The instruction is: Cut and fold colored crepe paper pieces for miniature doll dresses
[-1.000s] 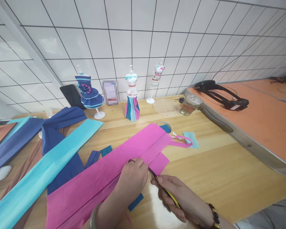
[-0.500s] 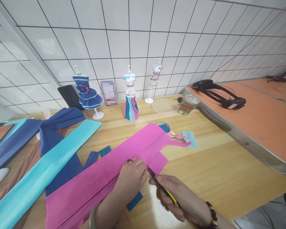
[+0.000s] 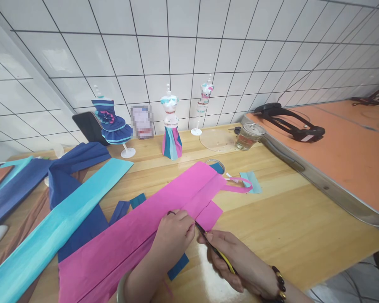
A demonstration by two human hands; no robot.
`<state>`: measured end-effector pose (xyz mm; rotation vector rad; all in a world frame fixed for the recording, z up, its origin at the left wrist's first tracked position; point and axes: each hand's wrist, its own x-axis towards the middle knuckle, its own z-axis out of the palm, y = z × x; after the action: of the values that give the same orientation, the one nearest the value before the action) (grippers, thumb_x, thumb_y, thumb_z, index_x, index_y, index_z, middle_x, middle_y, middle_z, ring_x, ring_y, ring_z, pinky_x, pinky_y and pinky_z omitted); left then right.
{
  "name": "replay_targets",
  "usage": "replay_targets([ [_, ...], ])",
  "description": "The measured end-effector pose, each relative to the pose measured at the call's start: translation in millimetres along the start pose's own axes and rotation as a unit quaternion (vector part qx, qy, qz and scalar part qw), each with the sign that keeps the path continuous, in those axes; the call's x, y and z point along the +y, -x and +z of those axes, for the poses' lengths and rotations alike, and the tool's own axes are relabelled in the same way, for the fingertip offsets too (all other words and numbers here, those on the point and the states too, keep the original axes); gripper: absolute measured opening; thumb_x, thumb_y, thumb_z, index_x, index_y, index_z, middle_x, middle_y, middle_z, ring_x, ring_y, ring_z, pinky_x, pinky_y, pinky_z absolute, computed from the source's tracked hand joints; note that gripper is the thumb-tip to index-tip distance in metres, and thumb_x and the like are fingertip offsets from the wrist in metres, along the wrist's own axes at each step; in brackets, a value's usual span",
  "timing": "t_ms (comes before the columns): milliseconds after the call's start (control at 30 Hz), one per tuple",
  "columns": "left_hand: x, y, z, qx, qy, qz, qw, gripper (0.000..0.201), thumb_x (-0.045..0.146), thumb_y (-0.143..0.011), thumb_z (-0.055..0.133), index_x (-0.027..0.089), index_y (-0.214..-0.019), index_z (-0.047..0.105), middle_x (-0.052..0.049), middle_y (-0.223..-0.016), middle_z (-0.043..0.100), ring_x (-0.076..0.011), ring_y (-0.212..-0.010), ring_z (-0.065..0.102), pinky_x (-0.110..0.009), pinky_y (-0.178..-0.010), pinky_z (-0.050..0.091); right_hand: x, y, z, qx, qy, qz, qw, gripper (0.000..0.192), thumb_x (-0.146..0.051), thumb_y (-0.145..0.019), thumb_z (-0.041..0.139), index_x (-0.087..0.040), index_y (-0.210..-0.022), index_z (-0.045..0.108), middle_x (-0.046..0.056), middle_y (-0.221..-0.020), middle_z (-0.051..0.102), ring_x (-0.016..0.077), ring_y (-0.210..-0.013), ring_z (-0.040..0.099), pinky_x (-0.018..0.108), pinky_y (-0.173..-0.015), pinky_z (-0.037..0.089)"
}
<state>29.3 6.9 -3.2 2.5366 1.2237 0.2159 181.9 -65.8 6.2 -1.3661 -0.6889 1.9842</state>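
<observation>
My right hand [image 3: 230, 261] is wrapped round a pair of scissors [image 3: 222, 256] with a yellow and black handle. Their dark blades point up and left, with the tips at the edge of the pink crepe paper [image 3: 177, 189] beside my left fingers. My left hand [image 3: 177, 231] is closed on that edge, its fingertips pinching the paper. The pink sheet lies folded in a long strip slanting across the table, with a small flap [image 3: 211, 215] to the right of my hands. A thin pink strip [image 3: 236, 188] loops out from its far end.
Light blue [image 3: 66, 210] and dark blue paper [image 3: 78, 235] lie on the left. Behind stand three small dress forms, one in a blue dress [image 3: 109, 120], one in a striped skirt [image 3: 172, 143], one mostly bare [image 3: 205, 99]. A glass cup [image 3: 249, 136] stands back right.
The view has shifted very slightly, so background things sit a little further left. Both hands, the scissors and the pink paper keep almost the same position.
</observation>
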Motion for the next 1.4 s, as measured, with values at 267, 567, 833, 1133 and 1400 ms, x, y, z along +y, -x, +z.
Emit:
replay_targets([
  [267, 1, -2, -1.3, -0.01, -0.004, -0.005, 1.0, 0.017, 0.012, -0.079, 0.047, 0.018, -0.066, 0.056, 0.0, -0.073, 0.06, -0.0154, -0.072, 0.055, -0.027, -0.063, 0.036, 2, -2, -2, -0.001, 0.008, -0.002, 1.0, 0.047, -0.059, -0.08, 0.043, -0.016, -0.099, 0.047, -0.012, -0.044, 0.042, 0.0012, -0.02, 0.025, 0.014, -0.021, 0.015],
  [567, 1, -1, -0.9, -0.008, -0.001, -0.006, 1.0, 0.018, 0.012, -0.079, 0.046, 0.018, -0.067, 0.057, -0.001, -0.074, 0.061, -0.0157, -0.072, 0.056, -0.027, -0.064, 0.037, 2, -1, -1, 0.004, 0.012, -0.008, 1.0, 0.048, -0.059, -0.079, 0.045, -0.015, -0.099, 0.047, -0.012, -0.045, 0.041, 0.0015, -0.021, 0.023, 0.015, -0.02, 0.014],
  [833, -1, 0, -2.3, -0.007, 0.023, -0.006, 1.0, 0.018, 0.014, -0.081, 0.045, 0.018, -0.069, 0.059, -0.002, -0.076, 0.061, -0.0161, -0.075, 0.056, -0.027, -0.066, 0.039, 4, 6, -1, 0.001, 0.013, -0.02, 1.0, 0.041, -0.054, -0.085, 0.038, -0.015, -0.094, 0.047, -0.011, -0.046, 0.044, 0.0006, -0.02, 0.029, 0.015, -0.026, 0.018],
  [1133, -2, 5, -6.7, 0.011, 0.056, 0.059, 0.997, 0.02, 0.016, -0.082, 0.044, 0.021, -0.085, 0.063, -0.002, -0.077, 0.06, -0.0171, -0.078, 0.055, -0.029, -0.069, 0.04, -2, 17, -9, 0.018, -0.013, -0.039, 0.999, 0.039, -0.053, -0.083, 0.043, -0.015, -0.092, 0.051, -0.01, -0.046, 0.044, 0.0006, -0.021, 0.027, 0.014, -0.025, 0.019],
  [1400, 2, 10, -15.6, 0.014, 0.147, 0.055, 0.988, 0.028, 0.031, -0.077, 0.055, 0.024, -0.105, 0.06, -0.003, -0.091, 0.064, -0.0208, -0.087, 0.056, -0.034, -0.079, 0.042, -4, 21, -12, -0.002, -0.016, -0.061, 0.998, 0.042, -0.055, -0.082, 0.044, -0.016, -0.092, 0.054, -0.011, -0.045, 0.041, 0.0004, -0.022, 0.025, 0.013, -0.024, 0.017],
])
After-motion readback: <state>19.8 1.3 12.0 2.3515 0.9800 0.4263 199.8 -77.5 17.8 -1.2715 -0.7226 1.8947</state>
